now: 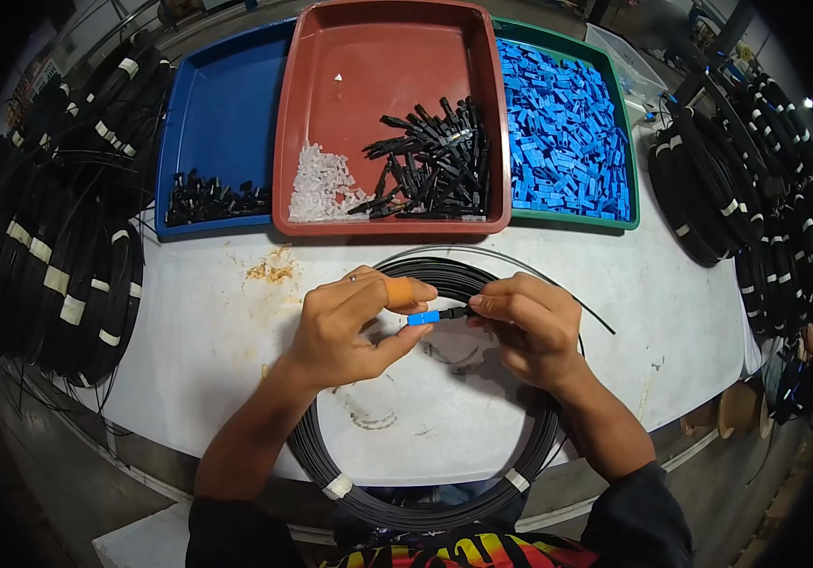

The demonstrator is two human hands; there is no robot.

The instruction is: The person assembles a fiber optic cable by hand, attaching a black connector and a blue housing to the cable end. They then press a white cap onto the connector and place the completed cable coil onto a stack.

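A small blue connector housing (422, 318) sits at the end of a black connector body (454, 312). My left hand (354, 327), with an orange wrap on one finger, pinches the blue part between thumb and fingers. My right hand (529, 327) grips the black body from the other side, its fingertips closed around it. Under both hands lies a coil of black cable (321, 464), bound with white tape and hanging over the table's near edge. One loose cable end (600, 320) sticks out to the right of the coil.
Along the back stand a blue tray (226, 104) with black parts, a red tray (378, 57) with clear and black pieces, and a green tray (629, 204) full of blue housings. Cable coils (56, 275) hang at left, more coils (709, 189) at right. Yellowish scraps (274, 267) litter the white table (207, 379).
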